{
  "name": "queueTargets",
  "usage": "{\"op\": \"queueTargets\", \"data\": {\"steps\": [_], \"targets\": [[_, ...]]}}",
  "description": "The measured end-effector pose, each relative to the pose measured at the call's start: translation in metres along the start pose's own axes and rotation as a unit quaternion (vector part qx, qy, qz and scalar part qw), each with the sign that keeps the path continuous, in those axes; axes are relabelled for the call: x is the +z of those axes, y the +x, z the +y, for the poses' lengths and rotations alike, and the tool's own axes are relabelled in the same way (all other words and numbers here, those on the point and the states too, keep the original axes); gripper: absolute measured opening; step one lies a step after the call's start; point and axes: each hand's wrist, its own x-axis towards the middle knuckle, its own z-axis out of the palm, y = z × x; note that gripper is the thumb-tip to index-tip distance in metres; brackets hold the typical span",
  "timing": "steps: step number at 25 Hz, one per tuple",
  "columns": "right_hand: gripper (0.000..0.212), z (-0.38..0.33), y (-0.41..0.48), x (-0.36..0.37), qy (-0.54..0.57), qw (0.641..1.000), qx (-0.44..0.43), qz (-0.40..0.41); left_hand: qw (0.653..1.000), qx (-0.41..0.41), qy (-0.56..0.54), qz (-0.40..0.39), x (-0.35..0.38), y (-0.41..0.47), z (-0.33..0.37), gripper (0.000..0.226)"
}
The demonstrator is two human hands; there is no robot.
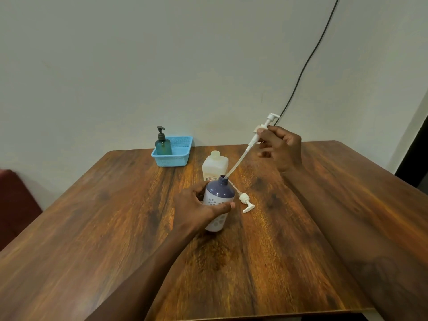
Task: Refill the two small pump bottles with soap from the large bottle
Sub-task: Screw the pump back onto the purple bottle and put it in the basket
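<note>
Table: glossy dark wood grain, rounded corners.
Left hand: wrapped around the purple bottle, a smooth plastic cylinder with a white flower-dotted lower half and an open neck, at the table's centre.
Right hand: at 1 o'clock of it, fingers pinched on a white pump; its thin tube slants down into the neck.
Second pump: white, lying flat at 3 o'clock, beside the bottle.
Large bottle: square, milky plastic, uncapped, just behind at 12 o'clock.
Basket: blue mesh plastic, at 11 o'clock, holding a teal bottle with a dark pump.
</note>
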Motion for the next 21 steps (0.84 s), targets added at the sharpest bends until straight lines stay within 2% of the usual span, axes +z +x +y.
{"op": "queueTargets", "data": {"steps": [4,5,7,9,12,14,16,18,21], "targets": [[0.020,0.012,0.016,-0.016,-0.002,0.991,0.053,0.122,1.000,-0.009,-0.002,-0.002,-0.001,-0.001,-0.012,0.075],[0.021,0.016,0.022,-0.021,-0.029,0.989,0.069,0.131,1.000,-0.008,-0.005,-0.002,-0.001,-0.002,-0.013,0.076],[0.022,0.029,0.029,-0.025,-0.117,0.984,0.120,0.066,1.000,-0.006,-0.013,-0.003,0.000,-0.002,-0.015,0.074],[0.023,0.047,0.032,-0.025,-0.197,0.964,0.180,-0.003,1.000,-0.005,-0.021,-0.003,0.002,-0.002,-0.014,0.072],[0.016,0.071,0.024,-0.020,-0.358,0.916,0.165,-0.078,1.000,-0.002,-0.027,-0.003,0.005,-0.001,-0.013,0.071],[0.022,0.090,0.016,-0.017,-0.399,0.893,0.169,-0.125,0.999,0.002,-0.033,-0.006,0.007,-0.001,-0.012,0.069],[0.028,0.102,0.007,-0.014,-0.387,0.897,0.181,-0.115,0.999,0.006,-0.035,-0.005,0.007,0.000,-0.013,0.070],[0.024,0.112,0.004,-0.011,-0.381,0.900,0.190,-0.091,0.999,0.004,-0.032,-0.004,0.008,0.002,-0.016,0.070],[0.023,0.114,-0.001,-0.010,-0.426,0.883,0.163,-0.110,1.000,0.001,-0.028,-0.003,0.007,0.003,-0.018,0.068]]}}
